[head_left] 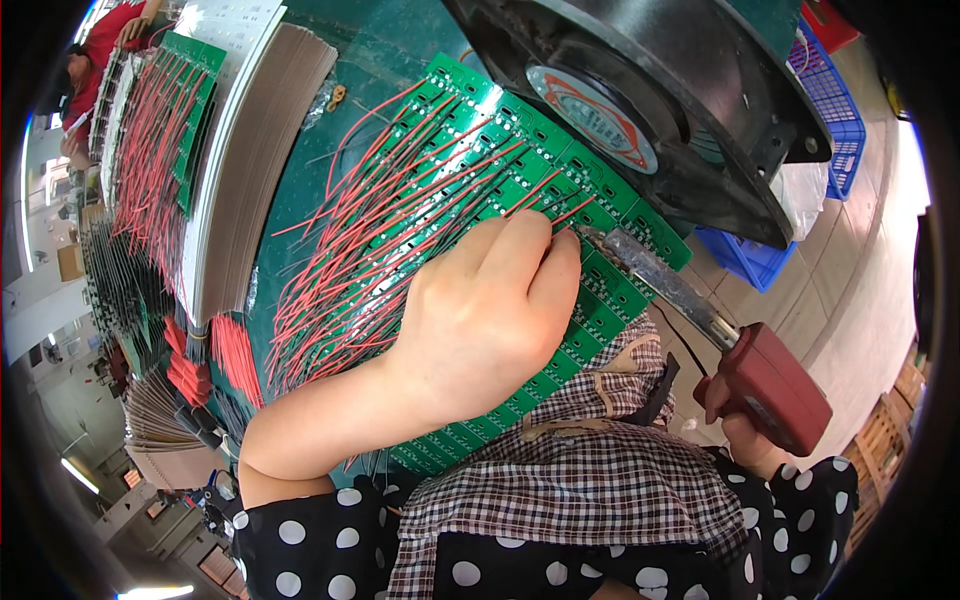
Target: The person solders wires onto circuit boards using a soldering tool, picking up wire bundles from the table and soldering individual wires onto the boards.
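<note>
A green circuit board panel (610,290) lies in front of me, with rows of red wires (345,300) and some black ones standing out from its left and middle parts. Over its middle, my left hand (490,310) is closed in a pinch, and a red wire (572,214) shows at its fingertips; the fingers partly hide the wire's end. My right hand (750,440) grips the dark red handle of a soldering gun (780,390). The iron's wrapped barrel slants up and left, with its tip beside my left fingertips.
A large black fan (740,70) stands beyond the board. At left are a thick stack of sheets (265,160), another wired board (195,150) and bundled red wires (237,355). Blue crates (835,110) sit at the right, wooden pallets (890,440) lower right. Another person (100,50) is far left.
</note>
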Tool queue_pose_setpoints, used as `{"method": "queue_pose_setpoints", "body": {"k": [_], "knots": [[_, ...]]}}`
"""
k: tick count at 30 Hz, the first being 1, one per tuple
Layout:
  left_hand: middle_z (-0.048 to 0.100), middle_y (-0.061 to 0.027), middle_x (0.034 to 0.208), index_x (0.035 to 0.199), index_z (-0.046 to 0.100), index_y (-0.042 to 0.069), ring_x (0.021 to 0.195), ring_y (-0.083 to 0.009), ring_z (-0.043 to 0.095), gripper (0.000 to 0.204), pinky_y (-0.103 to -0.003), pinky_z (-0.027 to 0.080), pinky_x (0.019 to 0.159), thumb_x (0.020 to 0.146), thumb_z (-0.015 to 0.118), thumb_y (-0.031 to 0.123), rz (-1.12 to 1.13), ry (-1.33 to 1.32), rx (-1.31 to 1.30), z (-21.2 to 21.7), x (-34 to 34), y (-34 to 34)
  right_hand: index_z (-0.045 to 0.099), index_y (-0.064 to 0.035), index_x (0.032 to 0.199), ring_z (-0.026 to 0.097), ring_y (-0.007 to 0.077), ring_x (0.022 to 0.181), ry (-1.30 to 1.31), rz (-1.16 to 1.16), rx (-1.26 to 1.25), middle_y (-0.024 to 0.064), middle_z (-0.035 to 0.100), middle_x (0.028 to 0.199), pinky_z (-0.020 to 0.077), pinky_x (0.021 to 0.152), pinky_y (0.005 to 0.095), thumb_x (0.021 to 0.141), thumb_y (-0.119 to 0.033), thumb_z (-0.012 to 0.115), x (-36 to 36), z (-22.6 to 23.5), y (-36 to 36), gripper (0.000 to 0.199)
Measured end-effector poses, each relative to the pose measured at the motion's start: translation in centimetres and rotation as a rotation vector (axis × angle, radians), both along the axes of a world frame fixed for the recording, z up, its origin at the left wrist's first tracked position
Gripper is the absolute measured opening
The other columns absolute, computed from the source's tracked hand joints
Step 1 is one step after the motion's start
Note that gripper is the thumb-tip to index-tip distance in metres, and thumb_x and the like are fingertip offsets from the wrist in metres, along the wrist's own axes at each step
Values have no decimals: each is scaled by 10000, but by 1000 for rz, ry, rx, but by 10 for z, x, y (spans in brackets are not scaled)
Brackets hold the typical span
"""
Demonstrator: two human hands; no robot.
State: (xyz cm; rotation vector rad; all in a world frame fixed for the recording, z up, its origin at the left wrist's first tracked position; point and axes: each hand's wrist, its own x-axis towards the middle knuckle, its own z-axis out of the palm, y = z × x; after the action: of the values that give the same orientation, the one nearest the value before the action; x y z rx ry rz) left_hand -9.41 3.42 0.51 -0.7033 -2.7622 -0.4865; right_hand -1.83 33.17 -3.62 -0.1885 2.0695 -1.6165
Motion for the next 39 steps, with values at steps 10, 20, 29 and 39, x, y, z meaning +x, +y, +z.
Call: {"method": "queue_pose_setpoints", "body": {"k": [10, 20, 29, 39], "knots": [[534, -38, 701, 864, 673, 16, 563, -179, 547, 257, -292, 433, 467, 615, 647, -42, 10, -19, -5, 2, 2, 1, 631, 24, 943, 638, 265, 660, 128, -136, -43, 130, 640, 816, 513, 598, 339, 834, -252, 628, 10, -3, 1, 296], [591, -64, 767, 845, 661, 23, 628, -217, 600, 163, -305, 484, 534, 698, 665, -49, 65, -136, 170, 6, -6, 0, 464, 14, 1177, 512, 118, 591, -256, -203, -194, 92, 547, 1017, 390, 562, 255, 777, -617, 642, 3, 20, -9, 768], [613, -82, 750, 842, 675, 10, 639, -216, 616, 146, -293, 485, 569, 707, 684, -43, 125, -156, 162, 13, -13, -5, 400, 48, 1282, 576, 125, 749, -262, -125, -314, 81, 601, 932, 445, 644, 239, 771, -294, 773, -4, 19, -1, 719], [615, -77, 800, 821, 658, 22, 707, -220, 617, 167, -310, 487, 596, 669, 698, -35, 21, -262, -15, 24, 0, -9, 363, 50, 1304, 597, 138, 770, -382, -173, -390, 109, 588, 1001, 471, 655, 237, 734, -262, 799, 1, 16, -5, 781]]}}
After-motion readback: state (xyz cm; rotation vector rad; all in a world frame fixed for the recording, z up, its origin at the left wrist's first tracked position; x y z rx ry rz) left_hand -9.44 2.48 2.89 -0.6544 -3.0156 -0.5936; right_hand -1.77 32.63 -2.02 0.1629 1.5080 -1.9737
